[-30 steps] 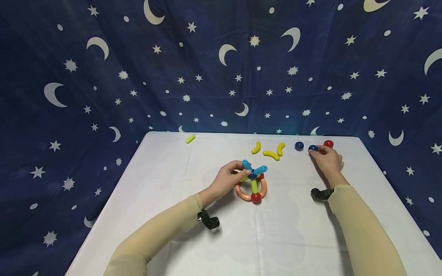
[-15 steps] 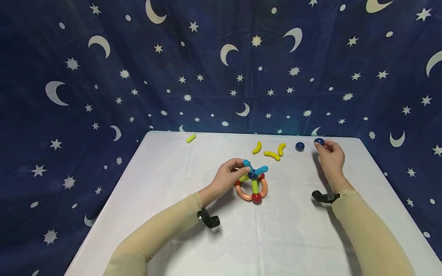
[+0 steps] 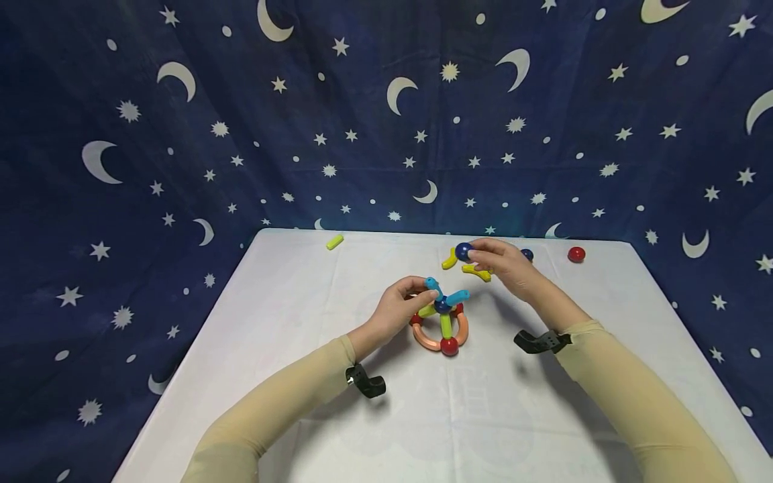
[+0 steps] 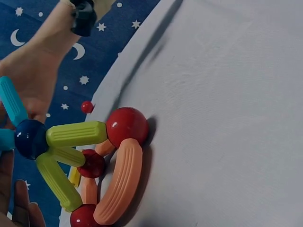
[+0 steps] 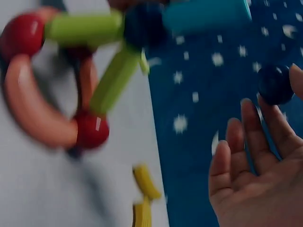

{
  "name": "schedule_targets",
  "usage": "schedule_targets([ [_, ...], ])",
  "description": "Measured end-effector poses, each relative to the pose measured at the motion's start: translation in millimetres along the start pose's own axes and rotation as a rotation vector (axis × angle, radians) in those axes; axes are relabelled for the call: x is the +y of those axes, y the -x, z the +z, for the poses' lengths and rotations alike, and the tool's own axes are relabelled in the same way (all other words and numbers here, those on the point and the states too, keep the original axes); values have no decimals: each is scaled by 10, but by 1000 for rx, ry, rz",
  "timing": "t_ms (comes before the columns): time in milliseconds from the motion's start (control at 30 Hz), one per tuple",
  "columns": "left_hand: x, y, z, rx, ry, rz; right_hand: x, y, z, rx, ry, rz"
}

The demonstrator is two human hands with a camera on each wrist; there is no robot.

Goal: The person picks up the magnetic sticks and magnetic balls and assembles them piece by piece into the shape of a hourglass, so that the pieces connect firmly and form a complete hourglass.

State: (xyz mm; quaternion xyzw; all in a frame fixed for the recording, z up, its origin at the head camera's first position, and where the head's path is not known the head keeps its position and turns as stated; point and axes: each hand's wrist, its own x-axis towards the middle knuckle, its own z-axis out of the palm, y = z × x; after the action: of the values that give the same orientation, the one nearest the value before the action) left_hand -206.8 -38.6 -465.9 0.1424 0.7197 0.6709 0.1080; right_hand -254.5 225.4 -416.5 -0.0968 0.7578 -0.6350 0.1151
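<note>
My left hand [image 3: 395, 312] holds a ball-and-rod toy structure near its top, thumb at a light blue rod. Two light blue rods [image 3: 457, 298] rise from a dark blue ball [image 4: 31, 139]. Below that ball, lime rods [image 4: 76, 134] slope down to red balls [image 3: 449, 346], which curved orange rods [image 4: 121, 184] join into a ring on the table. My right hand [image 3: 507, 266] pinches another dark blue ball [image 3: 463, 251] between thumb and index finger, in the air behind the structure. Its other fingers [image 5: 253, 132] are extended in the right wrist view.
Yellow curved rods [image 3: 477, 272] lie beyond the structure, partly hidden by my right hand. A dark blue ball [image 3: 527, 254] and a red ball [image 3: 576, 254] rest at the back right. One lime rod [image 3: 335, 242] lies at the back left of the white table [image 3: 290, 315].
My right hand has picked up a dark blue ball beside the red one and carried it left, above the yellow rods. My left hand keeps its hold with hardly any movement.
</note>
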Motion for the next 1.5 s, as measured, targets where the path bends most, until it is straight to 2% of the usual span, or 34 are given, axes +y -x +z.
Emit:
schedule_targets([
  [133,-12,-8,8,7,10,7,-117,-96,224,-157,20,-26],
  [267,-15,-18,20,-1,17,13,-168,-166,334,-262,43,-47],
  [633,30,-18,27,0,16,-29,-226,-240,416,-416,27,-66],
  [800,252,99,46,-2,31,-28,-200,-265,427,-442,20,-49],
  [900,311,133,52,2,42,-21,-194,-263,429,-441,13,-37],
  [1133,52,0,28,2,46,-43,-172,-264,433,-444,3,-32],
  [1367,-12,-15,24,12,34,-20,-153,-251,424,-436,-2,-57],
  [1500,-19,-8,27,20,16,-17,-108,-246,362,-396,-16,-75],
])
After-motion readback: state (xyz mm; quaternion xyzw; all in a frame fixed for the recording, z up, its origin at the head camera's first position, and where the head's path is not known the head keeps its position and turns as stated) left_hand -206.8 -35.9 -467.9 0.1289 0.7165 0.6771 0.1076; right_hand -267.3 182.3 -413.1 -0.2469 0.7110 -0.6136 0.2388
